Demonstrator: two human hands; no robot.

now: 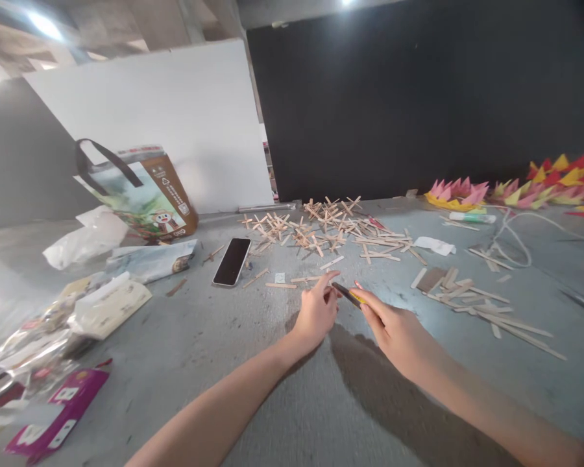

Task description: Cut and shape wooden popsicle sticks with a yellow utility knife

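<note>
My right hand [389, 327] is wrapped round a black and yellow utility knife [349, 296], which points up and left. Its front end reaches the fingers of my left hand [316, 310]. The left hand is bent low over the table with its fingers curled together; whatever is between them is hidden. Just beyond the left fingers, a flat wooden craft stick [305, 279] lies on the grey table [272, 402]. Beside it are another stick [281, 285] and a small pale square piece [279, 277].
Crossed sticks [316, 227] form a pile at the back. Loose sticks [467, 298] lie right, near a glue stick [472, 218], a white cable [503, 240] and folded-paper pieces [460, 194]. Leftward are a phone [232, 261], a carry bag [146, 194], plastic packets [109, 305] and a purple pack [61, 412].
</note>
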